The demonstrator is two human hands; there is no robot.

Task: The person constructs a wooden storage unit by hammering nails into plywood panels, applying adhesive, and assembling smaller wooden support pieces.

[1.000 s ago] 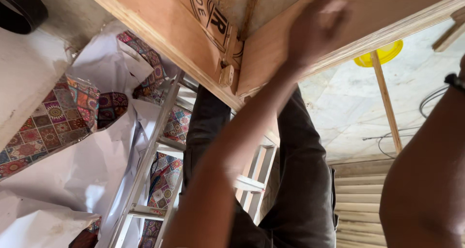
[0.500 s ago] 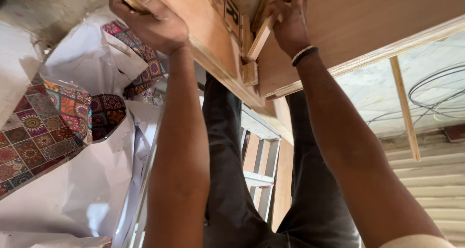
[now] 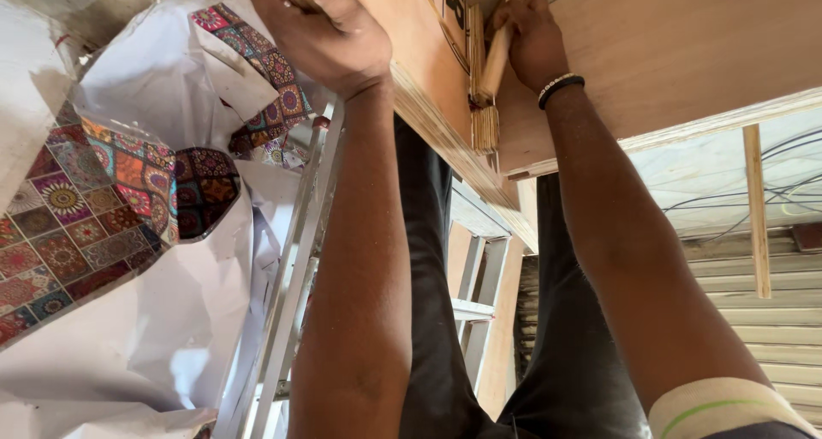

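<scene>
Overhead, my left hand (image 3: 321, 32) grips the lower edge of a brown plywood panel (image 3: 411, 71) at the top of the view. My right hand (image 3: 533, 38) is closed on a short wooden strip (image 3: 497, 49) and presses it into the corner where that panel meets a second plywood sheet (image 3: 685, 53). A small block of plywood (image 3: 485, 126) hangs just below the strip. A dark bracelet (image 3: 561, 86) circles my right wrist. Both forearms reach up from the bottom of the view.
A metal ladder (image 3: 291, 259) stands below me, with my dark trousers (image 3: 428, 302) between its rails. White sheets with a colourful tile pattern (image 3: 77, 225) lie at the left. A thin wooden batten (image 3: 755, 208), cables and corrugated shutter slats (image 3: 771, 319) are at the right.
My left hand has come up onto the panel edge. My right hand has shifted left onto the wooden strip in the corner. The view has tilted.
</scene>
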